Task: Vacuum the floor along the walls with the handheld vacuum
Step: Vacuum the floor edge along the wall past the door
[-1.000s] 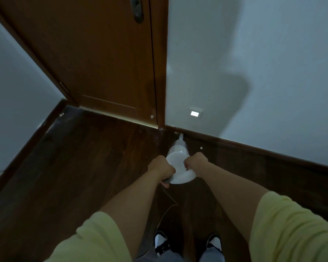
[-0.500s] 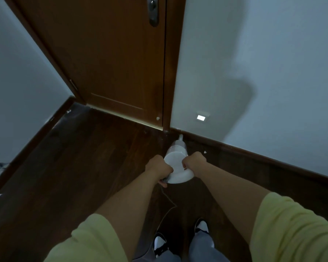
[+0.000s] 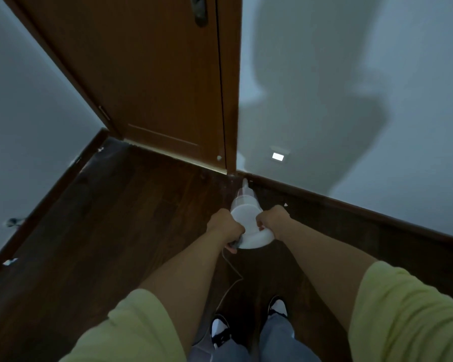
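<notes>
A white handheld vacuum [image 3: 247, 218] points down and away from me, its narrow nozzle tip [image 3: 245, 182] close to the floor at the corner where the door frame meets the right wall's skirting board [image 3: 351, 205]. My left hand [image 3: 224, 227] grips the vacuum's left side near the back, fingers curled under it. My right hand [image 3: 272, 220] grips its right side. A thin cord [image 3: 230, 278] trails from the vacuum down toward my feet.
A closed brown wooden door [image 3: 152, 82] stands ahead. White walls run left and right over dark wooden floor [image 3: 115, 231]. A small lit night light [image 3: 277, 156] sits low on the right wall. White scraps lie by the left skirting [image 3: 9, 261] and beside my right hand [image 3: 285, 204].
The vacuum nozzle has crept a little closer to the corner by the door frame. My right foot has stepped forward and my view has tilted up the door.
</notes>
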`<state>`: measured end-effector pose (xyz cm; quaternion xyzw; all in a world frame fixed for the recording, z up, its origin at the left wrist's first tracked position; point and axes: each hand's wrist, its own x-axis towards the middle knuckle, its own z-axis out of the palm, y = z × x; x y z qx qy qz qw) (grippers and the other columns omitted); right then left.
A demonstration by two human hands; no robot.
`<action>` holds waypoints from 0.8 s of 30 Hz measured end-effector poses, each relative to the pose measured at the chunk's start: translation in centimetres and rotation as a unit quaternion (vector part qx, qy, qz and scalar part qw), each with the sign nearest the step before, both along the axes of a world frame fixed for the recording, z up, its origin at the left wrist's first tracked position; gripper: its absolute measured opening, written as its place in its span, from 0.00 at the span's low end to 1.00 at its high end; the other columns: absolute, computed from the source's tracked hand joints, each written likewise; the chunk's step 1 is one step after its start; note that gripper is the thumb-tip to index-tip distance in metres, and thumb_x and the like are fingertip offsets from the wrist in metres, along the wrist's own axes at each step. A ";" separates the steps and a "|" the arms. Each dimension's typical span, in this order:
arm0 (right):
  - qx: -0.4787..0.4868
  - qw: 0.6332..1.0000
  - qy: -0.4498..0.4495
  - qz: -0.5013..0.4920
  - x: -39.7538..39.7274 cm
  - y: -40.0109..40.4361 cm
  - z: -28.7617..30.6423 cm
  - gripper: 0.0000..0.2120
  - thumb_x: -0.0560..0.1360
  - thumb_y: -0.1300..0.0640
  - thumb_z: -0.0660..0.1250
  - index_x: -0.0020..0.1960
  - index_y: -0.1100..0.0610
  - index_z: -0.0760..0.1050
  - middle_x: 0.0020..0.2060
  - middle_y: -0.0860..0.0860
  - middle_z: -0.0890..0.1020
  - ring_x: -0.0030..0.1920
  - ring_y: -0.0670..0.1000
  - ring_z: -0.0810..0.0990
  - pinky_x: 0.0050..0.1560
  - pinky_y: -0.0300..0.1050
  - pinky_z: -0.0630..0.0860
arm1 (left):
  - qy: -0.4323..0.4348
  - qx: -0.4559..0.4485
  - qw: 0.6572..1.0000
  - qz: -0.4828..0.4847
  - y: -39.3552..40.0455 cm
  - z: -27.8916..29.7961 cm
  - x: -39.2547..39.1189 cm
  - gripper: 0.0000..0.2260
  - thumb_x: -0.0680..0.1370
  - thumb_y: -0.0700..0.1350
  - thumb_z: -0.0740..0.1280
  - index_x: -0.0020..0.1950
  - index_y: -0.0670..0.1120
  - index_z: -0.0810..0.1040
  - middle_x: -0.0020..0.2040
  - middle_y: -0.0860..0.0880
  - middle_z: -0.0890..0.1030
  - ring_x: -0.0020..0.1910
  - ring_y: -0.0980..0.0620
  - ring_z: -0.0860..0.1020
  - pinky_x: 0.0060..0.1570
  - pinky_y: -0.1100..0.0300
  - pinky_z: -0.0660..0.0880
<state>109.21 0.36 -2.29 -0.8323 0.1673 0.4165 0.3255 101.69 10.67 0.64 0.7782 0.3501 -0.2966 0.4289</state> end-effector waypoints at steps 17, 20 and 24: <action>-0.017 0.998 0.002 -0.063 -1.1 -5.2 0.0 0.20 0.74 0.63 0.67 0.65 0.61 0.68 0.62 0.60 0.74 0.62 0.58 0.75 0.58 0.50 0.74 | 0.016 -0.021 0.999 -0.041 -4.6 0.5 0.3 0.21 0.77 0.37 0.65 0.69 0.37 0.65 0.62 0.34 0.74 0.50 0.38 0.82 0.41 0.58 0.80; -0.029 0.998 -0.005 -0.057 -1.5 -5.6 0.2 0.21 0.75 0.63 0.66 0.66 0.62 0.68 0.62 0.60 0.74 0.62 0.59 0.75 0.57 0.50 0.74 | 0.008 -0.012 0.999 -0.046 -4.9 0.3 0.1 0.21 0.77 0.38 0.66 0.69 0.37 0.66 0.62 0.36 0.74 0.49 0.40 0.82 0.38 0.61 0.79; -0.035 0.998 -0.009 -0.043 -1.9 -5.5 0.4 0.20 0.75 0.63 0.67 0.66 0.63 0.69 0.61 0.61 0.75 0.61 0.59 0.75 0.57 0.49 0.75 | 0.001 -0.008 0.999 -0.046 -4.8 0.1 -0.6 0.21 0.78 0.39 0.65 0.69 0.38 0.66 0.63 0.37 0.75 0.50 0.42 0.82 0.34 0.63 0.77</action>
